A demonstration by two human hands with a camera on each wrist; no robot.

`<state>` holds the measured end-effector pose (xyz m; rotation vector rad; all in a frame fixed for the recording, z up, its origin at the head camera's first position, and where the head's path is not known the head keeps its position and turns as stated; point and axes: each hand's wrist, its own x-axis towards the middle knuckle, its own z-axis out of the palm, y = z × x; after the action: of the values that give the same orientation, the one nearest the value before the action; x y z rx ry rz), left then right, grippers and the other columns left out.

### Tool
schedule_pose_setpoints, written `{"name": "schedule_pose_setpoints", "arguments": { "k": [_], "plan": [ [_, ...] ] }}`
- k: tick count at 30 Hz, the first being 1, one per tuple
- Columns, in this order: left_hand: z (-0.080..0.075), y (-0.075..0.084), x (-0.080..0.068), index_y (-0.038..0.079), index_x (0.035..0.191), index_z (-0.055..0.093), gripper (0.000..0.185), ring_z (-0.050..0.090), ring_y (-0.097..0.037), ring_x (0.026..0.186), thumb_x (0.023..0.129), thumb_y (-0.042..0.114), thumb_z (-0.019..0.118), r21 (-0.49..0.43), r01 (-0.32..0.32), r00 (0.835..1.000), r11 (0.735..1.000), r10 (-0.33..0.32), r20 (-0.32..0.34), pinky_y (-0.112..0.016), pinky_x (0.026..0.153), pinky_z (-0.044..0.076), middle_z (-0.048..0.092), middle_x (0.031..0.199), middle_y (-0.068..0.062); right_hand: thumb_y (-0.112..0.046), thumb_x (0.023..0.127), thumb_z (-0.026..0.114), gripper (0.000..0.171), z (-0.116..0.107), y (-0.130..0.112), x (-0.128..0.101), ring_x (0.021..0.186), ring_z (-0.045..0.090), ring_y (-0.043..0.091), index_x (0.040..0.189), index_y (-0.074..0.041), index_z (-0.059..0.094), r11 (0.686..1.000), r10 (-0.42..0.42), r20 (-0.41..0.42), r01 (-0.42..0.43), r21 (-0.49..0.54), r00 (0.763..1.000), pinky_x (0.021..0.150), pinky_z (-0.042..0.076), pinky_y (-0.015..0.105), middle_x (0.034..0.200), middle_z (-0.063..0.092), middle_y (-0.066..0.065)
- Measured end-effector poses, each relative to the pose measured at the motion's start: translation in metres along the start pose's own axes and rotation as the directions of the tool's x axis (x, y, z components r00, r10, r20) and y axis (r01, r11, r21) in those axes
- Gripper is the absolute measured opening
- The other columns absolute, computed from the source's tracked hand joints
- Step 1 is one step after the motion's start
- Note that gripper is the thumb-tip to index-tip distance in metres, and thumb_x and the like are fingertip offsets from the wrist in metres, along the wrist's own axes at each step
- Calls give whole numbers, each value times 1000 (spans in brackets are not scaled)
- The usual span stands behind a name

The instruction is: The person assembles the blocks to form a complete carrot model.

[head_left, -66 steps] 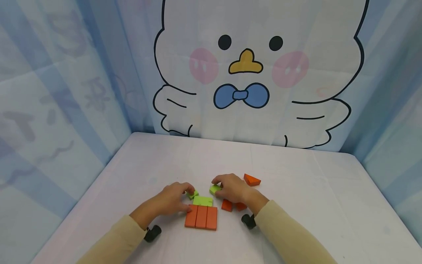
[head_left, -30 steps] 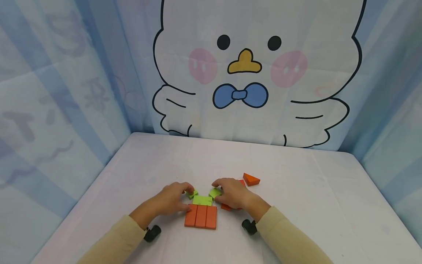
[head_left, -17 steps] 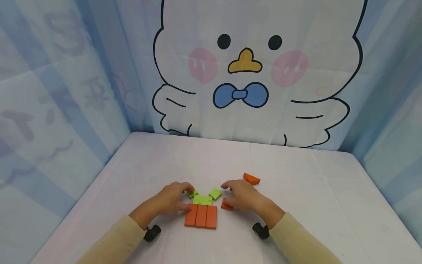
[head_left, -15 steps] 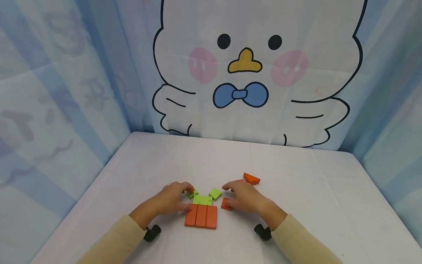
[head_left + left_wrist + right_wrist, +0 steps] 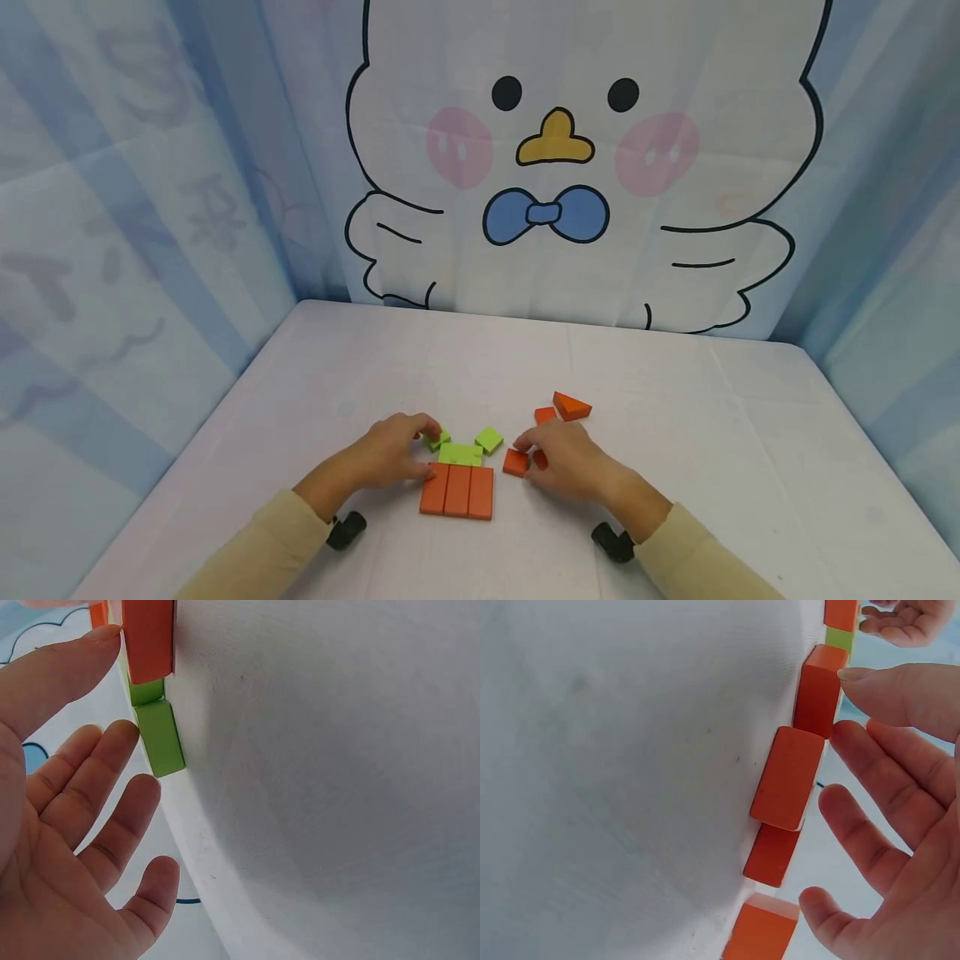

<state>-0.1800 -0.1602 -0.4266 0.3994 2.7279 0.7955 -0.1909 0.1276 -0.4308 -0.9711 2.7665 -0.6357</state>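
Observation:
Three orange rectangular blocks (image 5: 457,492) lie side by side, with a flat green block (image 5: 461,454) along their far edge. Small green blocks sit off its far corners, one on the left (image 5: 443,442) and one on the right (image 5: 489,440). My left hand (image 5: 393,450) has its thumb at the leftmost orange block and its forefinger at the left green block, fingers loosely extended. Over on the right, my right hand (image 5: 570,462) is spread beside a small orange block (image 5: 515,462), thumb and forefinger right at its edges. Another orange block (image 5: 540,459) shows between thumb and forefinger.
Behind the right hand are a small orange block (image 5: 545,414) and an orange triangular block (image 5: 572,407). The white table (image 5: 360,358) is enclosed by curtains, the back one printed with a cartoon bird (image 5: 555,150).
My right hand has pushed the right green block towards the flat green block's corner, let it go, and drawn back right to the small orange block. My left hand has stayed put.

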Motion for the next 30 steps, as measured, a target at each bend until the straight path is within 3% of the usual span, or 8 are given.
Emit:
{"name": "schedule_pose_setpoints", "arguments": {
  "k": [8,15,21,27,30],
  "plan": [
    [0,0,0,14,117,64,45,57,-24,109,79,17,87,10,7,1000,1000,-7,-5,-45,94,49,62,111,3,-9,86,74,17,-3,-4,-4,74,49,8,102,-13,73,999,-32,4,32,9,999,73,42,33,85,61,-12],
    [0,-1,0,14,118,64,46,57,-23,109,79,17,87,10,0,1000,1000,0,0,-44,93,50,62,110,4,-10,89,72,30,1,-2,-2,91,57,14,118,-8,70,1000,-31,5,31,1,1000,87,48,40,107,68,1],
    [0,0,1,14,118,64,46,56,-23,110,79,18,87,4,4,1000,1000,-4,4,-44,94,49,63,111,4,-9,89,72,28,2,1,-1,91,58,14,117,-8,70,999,-48,8,48,0,999,85,51,37,107,68,0],
    [0,1,0,15,118,64,45,56,-23,111,79,18,87,3,6,1000,1000,-6,2,-44,94,49,62,112,4,-6,90,71,32,3,-1,2,108,61,21,121,-5,68,994,-106,39,105,17,994,97,49,42,116,68,3],
    [0,0,0,14,118,64,45,56,-24,110,80,18,87,5,-2,1000,1000,2,1,-44,94,49,62,111,4,-7,90,72,28,4,-2,2,107,61,21,118,-5,69,993,-116,39,116,-6,992,96,49,41,113,68,3]
  ]
}}
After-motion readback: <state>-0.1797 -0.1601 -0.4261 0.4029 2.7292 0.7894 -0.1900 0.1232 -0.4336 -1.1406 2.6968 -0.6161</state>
